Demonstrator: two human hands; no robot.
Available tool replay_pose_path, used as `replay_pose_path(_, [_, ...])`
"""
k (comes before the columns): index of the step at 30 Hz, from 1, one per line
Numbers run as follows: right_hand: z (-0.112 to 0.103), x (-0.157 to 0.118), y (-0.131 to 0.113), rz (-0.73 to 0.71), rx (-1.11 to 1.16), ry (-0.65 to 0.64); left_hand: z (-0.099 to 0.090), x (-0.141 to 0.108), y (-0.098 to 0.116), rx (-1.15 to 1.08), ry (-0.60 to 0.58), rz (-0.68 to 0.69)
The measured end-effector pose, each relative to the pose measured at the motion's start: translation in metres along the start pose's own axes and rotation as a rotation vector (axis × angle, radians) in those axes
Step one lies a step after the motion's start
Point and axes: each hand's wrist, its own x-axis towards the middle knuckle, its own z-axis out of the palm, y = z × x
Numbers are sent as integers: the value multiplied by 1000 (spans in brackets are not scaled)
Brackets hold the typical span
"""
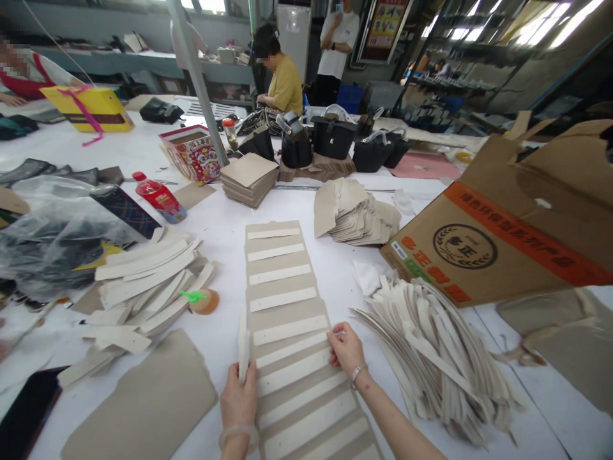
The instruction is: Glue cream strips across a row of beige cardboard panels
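Note:
A long column of overlapping grey-beige panels (pixel 280 255) runs down the white table, with pale strips (pixel 283 299) lying across it at intervals. My left hand (pixel 238 399) is closed around a small bundle of pale strips (pixel 244 342), held upright beside the column's left edge. On the other side, my right hand (pixel 345 348) pinches the right end of a pale strip (pixel 294 350) that lies across the panels. A large heap of strips (pixel 431 345) spreads to the right of my right hand.
Loose strips (pixel 143 275), a glue pot (pixel 205 301) and a large panel (pixel 148 402) lie left. Beyond are a red bottle (pixel 160 198), stacked boards (pixel 249 179) and black bags (pixel 332 137). A cardboard box (pixel 479 236) stands right. Several people are around the far tables.

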Motion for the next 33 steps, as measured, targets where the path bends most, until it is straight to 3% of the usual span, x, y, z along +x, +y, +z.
replay_pose_path(5, [-10, 0, 0, -76, -32, 102, -5, 2, -6, -98, -22, -10])
replay_pose_path(8, [-15, 0, 0, -212, -121, 166, -10, 4, -10, -168, -36, -37])
replay_pose_path(12, [-12, -1, 0, -409, -319, 108, -13, 6, -11, -186, -27, -23])
replay_pose_path(21, [-8, -18, 1, -367, -494, 76, -8, 8, -4, -88, -62, 6])
replay_pose_path(33, [-14, -21, 2, -310, -398, 113, -16, 7, -6, -199, -68, 40])
